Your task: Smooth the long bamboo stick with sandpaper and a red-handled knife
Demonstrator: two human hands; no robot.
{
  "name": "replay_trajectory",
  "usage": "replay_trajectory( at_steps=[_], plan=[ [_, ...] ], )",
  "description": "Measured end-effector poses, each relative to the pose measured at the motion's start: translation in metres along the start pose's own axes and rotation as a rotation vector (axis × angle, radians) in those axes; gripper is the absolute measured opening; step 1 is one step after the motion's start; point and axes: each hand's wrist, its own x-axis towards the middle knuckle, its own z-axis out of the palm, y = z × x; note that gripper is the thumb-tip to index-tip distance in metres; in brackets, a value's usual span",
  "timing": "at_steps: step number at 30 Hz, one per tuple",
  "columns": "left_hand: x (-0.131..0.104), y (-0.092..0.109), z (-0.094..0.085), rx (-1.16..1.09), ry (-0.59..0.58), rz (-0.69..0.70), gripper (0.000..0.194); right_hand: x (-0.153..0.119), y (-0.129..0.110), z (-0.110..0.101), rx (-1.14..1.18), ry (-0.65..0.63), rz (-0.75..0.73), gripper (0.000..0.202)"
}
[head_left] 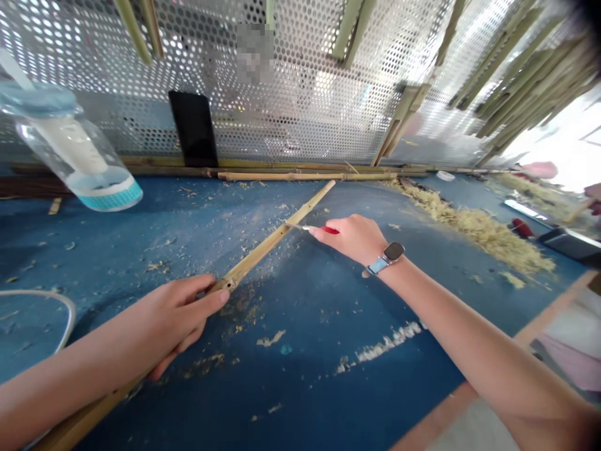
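A long pale bamboo stick (258,255) runs slantwise from the lower left toward the middle of the blue tabletop (291,394). My left hand (183,310) is wrapped round it near a dark hole in its side. The stick's near end passes under my left forearm. My right hand (357,238), with a watch (393,252) at the wrist, grips a small red-handled knife (330,230). Its thin metal blade reaches the stick's side, touching it or very close. Most of the handle is hidden in my fingers.
A clear drink bottle (89,163) and an upright black phone (193,128) stand along a perforated metal panel (291,119). Bamboo pieces (300,176) lie at its foot. Shavings (479,232) are heaped at right. A white cable (70,307) curves at left.
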Motion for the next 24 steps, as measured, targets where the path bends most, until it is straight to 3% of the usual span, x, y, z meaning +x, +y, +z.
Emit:
replay_trajectory(
  at_steps=[6,10,19,24],
  plan=[
    [0.001,0.0,-0.001,-0.071,-0.064,-0.025,0.065,-0.002,-0.002,0.002,-0.047,0.003,0.032,0.072],
    [0.001,0.0,-0.002,-0.036,-0.057,-0.014,0.065,-0.001,0.0,0.004,-0.077,0.029,0.06,0.073],
    [-0.015,0.017,0.005,-0.028,0.026,-0.022,0.042,0.013,0.027,0.004,-0.072,0.038,0.173,0.068],
    [-0.011,0.015,0.008,-0.015,0.042,-0.046,0.044,-0.005,0.0,-0.002,0.045,-0.026,0.055,0.068]
  ],
)
